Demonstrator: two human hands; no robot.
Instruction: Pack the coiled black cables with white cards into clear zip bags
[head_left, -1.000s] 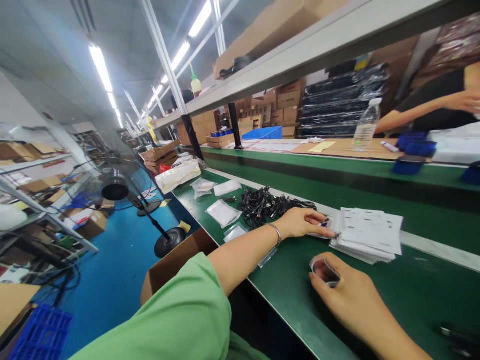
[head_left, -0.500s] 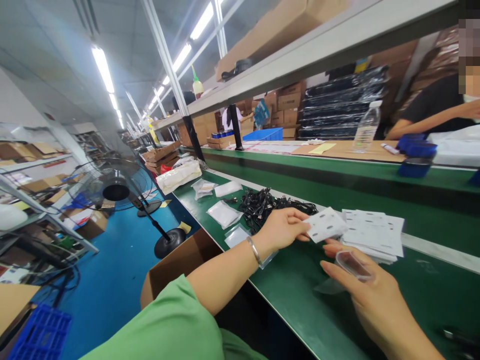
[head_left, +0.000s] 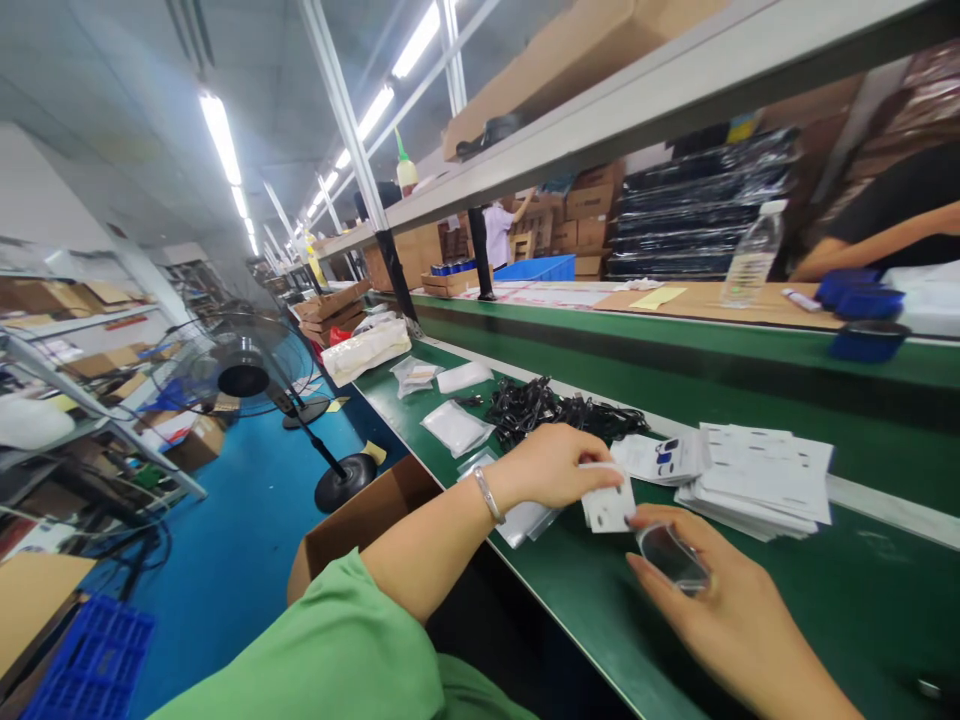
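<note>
From my station I read the tabletop (head_left: 559, 590) as plain green, with a white strip (head_left: 892, 508) running along its far edge. Near that edge, the heap of cables (head_left: 529, 408) is solid black, and the stacked sheets (head_left: 757, 470) are white, scattered with small dark marks. Beside them I see a white leaflet (head_left: 667, 457) printed in dark blue and black. The paper (head_left: 607, 510) in the left hand (head_left: 559, 466) is white with dark spots; the film (head_left: 673, 558) in the right hand (head_left: 724, 595) looks clear. I make out an even green sleeve (head_left: 330, 640) and a silver bracelet (head_left: 487, 495). Beside the near edge, the carton (head_left: 330, 530) is brown, the floor (head_left: 247, 520) bright blue.
</note>
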